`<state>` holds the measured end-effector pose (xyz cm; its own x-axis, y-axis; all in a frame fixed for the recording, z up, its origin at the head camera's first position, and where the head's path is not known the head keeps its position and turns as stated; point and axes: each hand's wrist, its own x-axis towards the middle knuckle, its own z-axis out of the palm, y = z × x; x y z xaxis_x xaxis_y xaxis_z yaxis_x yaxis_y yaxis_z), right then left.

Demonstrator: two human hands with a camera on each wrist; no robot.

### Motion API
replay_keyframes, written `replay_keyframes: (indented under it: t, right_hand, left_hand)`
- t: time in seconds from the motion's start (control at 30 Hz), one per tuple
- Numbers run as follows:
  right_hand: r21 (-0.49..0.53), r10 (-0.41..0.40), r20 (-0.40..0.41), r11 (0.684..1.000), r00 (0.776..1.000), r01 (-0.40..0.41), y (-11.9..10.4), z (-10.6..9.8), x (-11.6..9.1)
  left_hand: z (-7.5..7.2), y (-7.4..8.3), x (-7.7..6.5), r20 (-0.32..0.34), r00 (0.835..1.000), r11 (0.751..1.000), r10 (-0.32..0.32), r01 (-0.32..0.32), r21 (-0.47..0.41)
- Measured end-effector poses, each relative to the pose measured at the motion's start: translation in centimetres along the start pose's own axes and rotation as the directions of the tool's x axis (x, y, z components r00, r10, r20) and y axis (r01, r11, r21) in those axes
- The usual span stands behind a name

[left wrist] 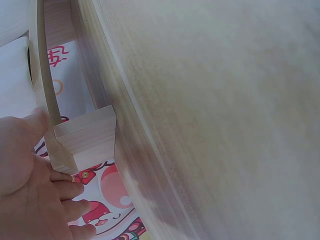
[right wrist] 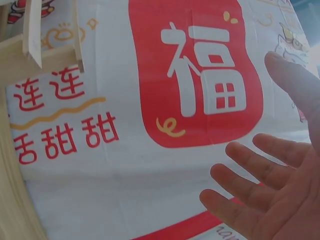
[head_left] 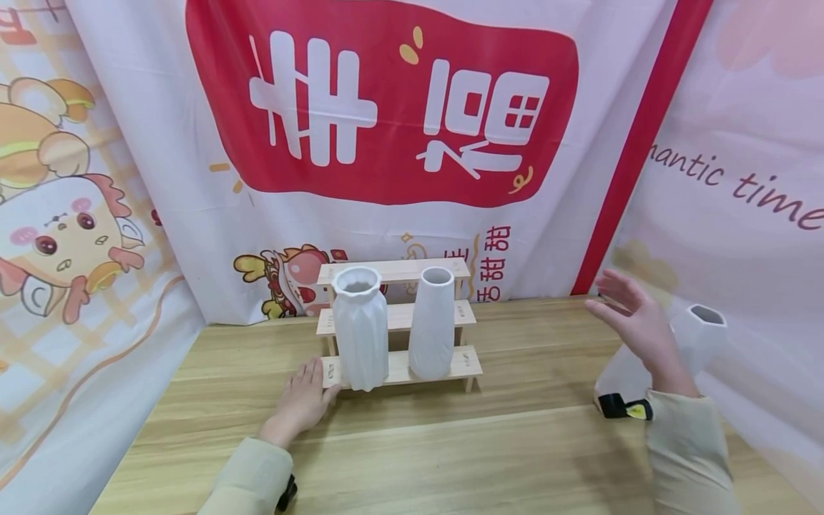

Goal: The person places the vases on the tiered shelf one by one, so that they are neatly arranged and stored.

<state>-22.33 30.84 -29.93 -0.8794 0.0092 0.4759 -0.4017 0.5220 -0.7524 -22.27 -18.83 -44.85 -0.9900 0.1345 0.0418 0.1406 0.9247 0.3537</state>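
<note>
One desk [head_left: 502, 458] carries a tiered wooden rack [head_left: 399, 270] and three white vases.
The rack looks light but stiff, best steadied by a shelf end. On its lowest shelf [head_left: 400, 365] stand the fluted vase [head_left: 362, 332] and, right of it, the tapered vase [head_left: 433, 329]; the third vase [head_left: 702, 340] is at far right, partly behind the right hand [head_left: 637, 325]. All seem ceramic: rigid, slippery, breakable, better held round the body than the rim. The left hand [head_left: 299, 397] touches the lowest shelf's left end, fingers nearly straight, thumb at the front edge; the right hand's fingers are spread in mid-air, empty.
</note>
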Motion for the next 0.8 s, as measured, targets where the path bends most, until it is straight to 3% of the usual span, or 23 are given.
replay_keyframes:
  t: [0.23, 0.53, 0.8]
  right_hand:
    - [-0.098, 0.074, -0.052, 0.992, 0.996, -0.078, 0.9, -2.1, -0.9]
    - [-0.036, 0.090, -0.101, 0.995, 0.991, -0.094, 2.1, -4.0, -1.7]
    - [-0.091, 0.121, -0.126, 0.987, 0.985, -0.133, 3.1, -5.0, -2.4]
  left_hand:
    - [0.0, 0.0, -0.1, 0.001, 1.000, 1.000, 0.001, -0.001, -0.001]
    - [-0.1, 0.0, -0.1, 0.000, 1.000, 1.000, 0.001, -0.001, 0.008]
    - [0.0, 0.0, -0.1, -0.007, 1.000, 1.000, 0.008, -0.008, 0.011]
